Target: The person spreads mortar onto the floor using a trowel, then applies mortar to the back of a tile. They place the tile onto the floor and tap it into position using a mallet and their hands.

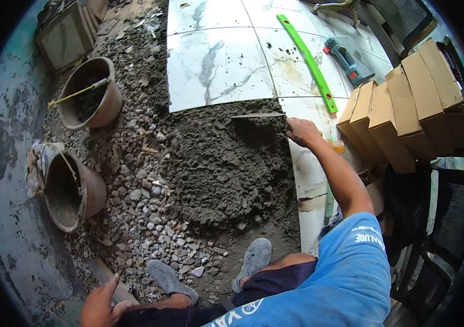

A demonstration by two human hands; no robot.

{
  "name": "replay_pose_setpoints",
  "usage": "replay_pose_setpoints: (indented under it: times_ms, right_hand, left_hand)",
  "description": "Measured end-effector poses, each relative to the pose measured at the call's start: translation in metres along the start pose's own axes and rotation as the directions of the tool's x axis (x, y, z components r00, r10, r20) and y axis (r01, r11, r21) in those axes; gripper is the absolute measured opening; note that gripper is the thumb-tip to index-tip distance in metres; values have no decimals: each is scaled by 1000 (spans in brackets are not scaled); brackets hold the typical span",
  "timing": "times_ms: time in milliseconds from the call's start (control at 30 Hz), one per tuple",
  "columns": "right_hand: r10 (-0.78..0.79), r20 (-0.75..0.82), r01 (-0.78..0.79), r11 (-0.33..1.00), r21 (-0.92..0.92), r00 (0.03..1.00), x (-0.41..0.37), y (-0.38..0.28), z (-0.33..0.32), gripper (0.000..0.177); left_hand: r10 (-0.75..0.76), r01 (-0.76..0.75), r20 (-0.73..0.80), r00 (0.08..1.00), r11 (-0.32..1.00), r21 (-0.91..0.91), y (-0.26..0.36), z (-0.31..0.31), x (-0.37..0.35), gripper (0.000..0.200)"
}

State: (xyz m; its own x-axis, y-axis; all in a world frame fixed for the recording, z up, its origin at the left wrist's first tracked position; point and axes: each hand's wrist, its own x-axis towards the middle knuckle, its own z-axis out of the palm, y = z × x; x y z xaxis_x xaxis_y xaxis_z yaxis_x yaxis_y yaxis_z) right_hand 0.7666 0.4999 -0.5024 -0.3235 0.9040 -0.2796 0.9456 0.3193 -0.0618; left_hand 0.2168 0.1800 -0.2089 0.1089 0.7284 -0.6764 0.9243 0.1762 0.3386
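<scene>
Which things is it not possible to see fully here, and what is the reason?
In the head view:
Trowel: handle hidden inside the right hand.
Left hand: arm outside the bottom edge.
Cardboard boxes: contents hidden by their walls.
Blue shirt: chest lettering cut by bottom edge.

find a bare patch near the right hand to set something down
Mostly bare, though speckled: the white tiles beyond the mortar bed, left of the green level. Crowded: right of the level, with the teal tool and cardboard boxes; left of the mortar bed, rubble and two buckets.
</scene>
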Motion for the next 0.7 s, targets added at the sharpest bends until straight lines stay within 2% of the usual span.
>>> replay_pose_setpoints:
  times_ms: [33, 67, 100, 167, 233, 300, 367, 433, 500, 567, 700]
  right_hand:
    - [83, -47, -82, 996, 27, 995, -6, 14, 1, 25]
    - [168, -87, -163, 985, 61, 982, -14, 24, 5, 26]
    - [275, -50, -273, 961, 54, 960, -11, 29, -3, 28]
    - [369, -53, -363, 926, 100, 928, -12, 38, -5, 30]
    - [365, -43, -360, 928, 92, 930, -16, 41, 3, 30]
    - [347, 41, -349, 936, 44, 937, -31, 33, 10, 30]
    - [360, 76, -364, 931, 39, 930, -58, 25, 10, 29]
    - [281, 24, -282, 958, 51, 959, -75, 31, 11, 30]
    - [318, -90, -312, 947, 78, 944, -69, 46, 15, 31]
    - [372, -24, -372, 928, -1, 928, -51, 57, 7, 32]
    - [334, -6, -333, 942, 46, 943, -58, 53, 21, 31]
  left_hand:
    - [-163, 168, 102, 981, 985, -46, 5, -4, 3, 63]
    - [-210, 214, 140, 968, 977, -12, 9, -7, 8, 62]
    - [-206, 209, 148, 967, 978, -1, 6, -5, 12, 62]
    - [-62, 60, 29, 998, 997, 54, -6, 4, 17, 62]
    - [-75, 72, 44, 996, 995, 65, 1, 0, 23, 62]
    - [-86, 81, 62, 994, 994, 70, 8, -2, 29, 61]
    - [-100, 105, 87, 991, 993, -58, 15, -8, 33, 60]
    - [-116, 115, 106, 988, 993, 12, 11, -10, 33, 60]
    - [-133, 124, 128, 983, 989, 74, 11, -8, 36, 59]
    - [-137, 129, 110, 984, 988, 80, 14, -9, 41, 58]
    - [-177, 167, 150, 973, 983, 76, 30, -15, 44, 58]
